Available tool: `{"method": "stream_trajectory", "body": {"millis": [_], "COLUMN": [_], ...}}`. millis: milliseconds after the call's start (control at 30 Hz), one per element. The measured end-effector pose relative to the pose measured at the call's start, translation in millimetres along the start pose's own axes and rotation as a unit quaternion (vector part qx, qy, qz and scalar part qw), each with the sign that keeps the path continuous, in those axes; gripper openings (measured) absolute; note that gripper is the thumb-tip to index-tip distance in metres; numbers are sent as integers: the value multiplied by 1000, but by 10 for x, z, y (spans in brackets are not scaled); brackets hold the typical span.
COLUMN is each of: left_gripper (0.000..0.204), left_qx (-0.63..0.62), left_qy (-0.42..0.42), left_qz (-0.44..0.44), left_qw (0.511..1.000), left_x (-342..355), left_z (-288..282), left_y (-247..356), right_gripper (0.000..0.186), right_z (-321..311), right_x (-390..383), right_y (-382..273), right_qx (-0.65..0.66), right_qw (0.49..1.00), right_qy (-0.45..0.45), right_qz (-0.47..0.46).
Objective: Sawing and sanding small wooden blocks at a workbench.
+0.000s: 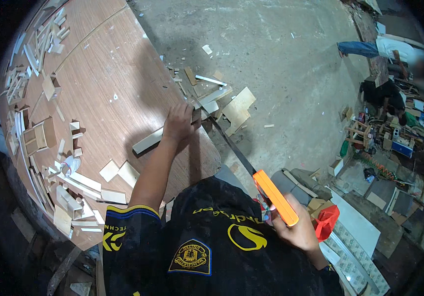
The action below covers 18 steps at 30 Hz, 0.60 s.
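A pale wooden strip lies on the brown table near its right edge. My left hand grips it from above, fingers wrapped round it close to its far end, which reaches the table edge. My right hand is closed round the orange handle of a handsaw, beyond the table's right side. The saw's dark blade slants up and left, its tip end beside the wood just past my left fingers. Whether the teeth touch the wood, I cannot tell.
Wood offcuts, strips and small wooden boxes line the table's left side. More offcuts lie on the concrete floor below its edge. A red object lies near my right hand. At far right, a person is near piled clutter.
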<state>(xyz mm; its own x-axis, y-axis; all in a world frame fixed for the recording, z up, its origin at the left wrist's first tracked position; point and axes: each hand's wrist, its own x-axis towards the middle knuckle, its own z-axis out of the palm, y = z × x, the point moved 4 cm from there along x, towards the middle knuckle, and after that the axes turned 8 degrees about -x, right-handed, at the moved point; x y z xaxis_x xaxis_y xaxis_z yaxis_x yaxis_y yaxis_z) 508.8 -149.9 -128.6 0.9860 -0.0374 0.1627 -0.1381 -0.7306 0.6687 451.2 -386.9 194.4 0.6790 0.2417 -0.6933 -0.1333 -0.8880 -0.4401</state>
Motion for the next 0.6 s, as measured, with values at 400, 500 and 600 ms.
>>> {"method": "stream_trajectory", "body": {"millis": [400,500,600], "left_gripper": [25,25,26], "left_qx": [-44,-43,-64], "left_qy": [-53,-62,-54], "left_qz": [-23,-28,-13], "left_qw": [997,997,996], "left_x": [9,-8,1], "left_z": [-49,-21,-6], "left_y": [6,-31,-57], "right_gripper": [30,28,22], "right_z": [-139,-124,168], "right_x": [134,167,371], "right_y": [-337,-335,-113], "right_qx": [-33,-28,-116], "right_qw": [999,999,984], "right_qy": [-33,-23,75], "right_qz": [-8,-8,-115]}}
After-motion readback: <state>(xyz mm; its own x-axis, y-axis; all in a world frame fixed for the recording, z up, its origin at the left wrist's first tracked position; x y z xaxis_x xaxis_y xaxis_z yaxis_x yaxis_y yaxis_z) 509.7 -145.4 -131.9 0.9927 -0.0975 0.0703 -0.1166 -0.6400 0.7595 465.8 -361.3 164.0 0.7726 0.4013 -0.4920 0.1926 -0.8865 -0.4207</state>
